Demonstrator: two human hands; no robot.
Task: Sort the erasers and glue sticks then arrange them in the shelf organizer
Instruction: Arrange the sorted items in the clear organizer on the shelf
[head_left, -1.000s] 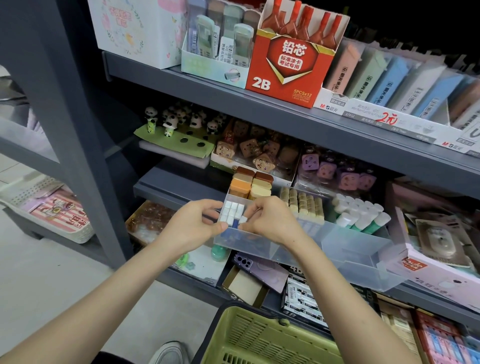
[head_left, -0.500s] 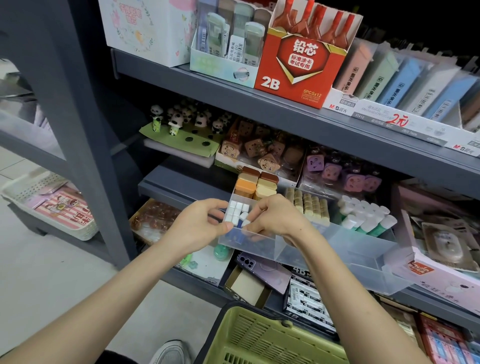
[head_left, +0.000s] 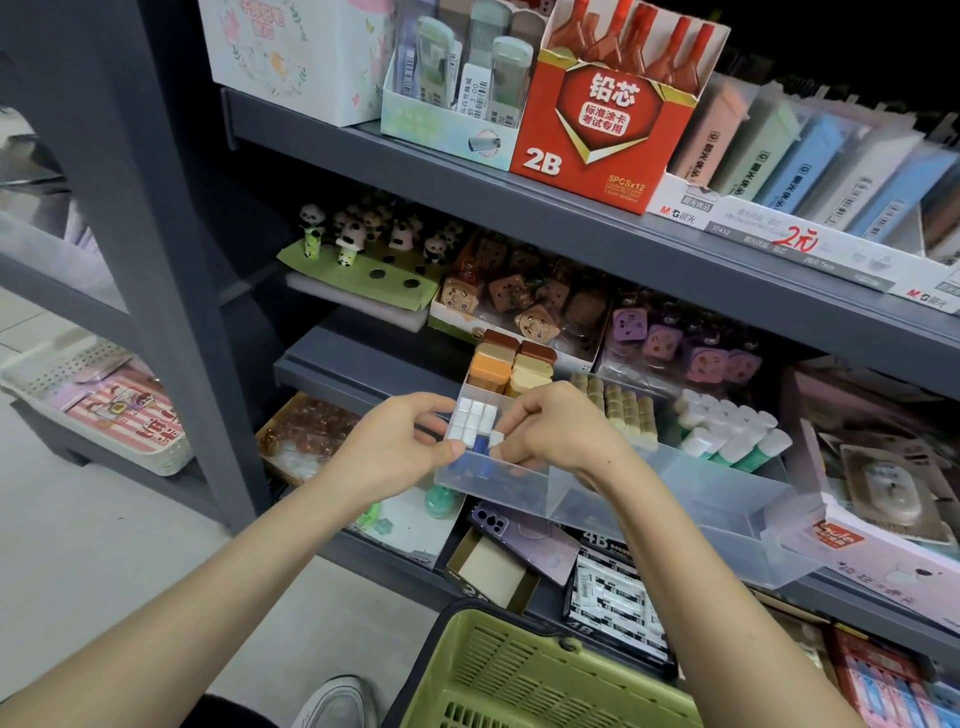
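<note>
The right hand (head_left: 561, 431) pinches one small white-topped eraser (head_left: 496, 439) at the front of a tight block of white-topped erasers (head_left: 475, 418). These stand in the leftmost compartment of the clear organizer (head_left: 498, 486). The left hand (head_left: 395, 447) grips the organizer's left wall. Green-bodied glue sticks (head_left: 727, 431) stand further right.

The grey middle shelf (head_left: 358, 364) in front of me carries the clear shelf organizer (head_left: 727, 499) at its front edge, a green panda display (head_left: 363, 280) at the back left and a box of toast-shaped pieces (head_left: 519, 306) beside that. The shelf above (head_left: 571, 213) bears a red 2B lead box (head_left: 597, 135).
</note>
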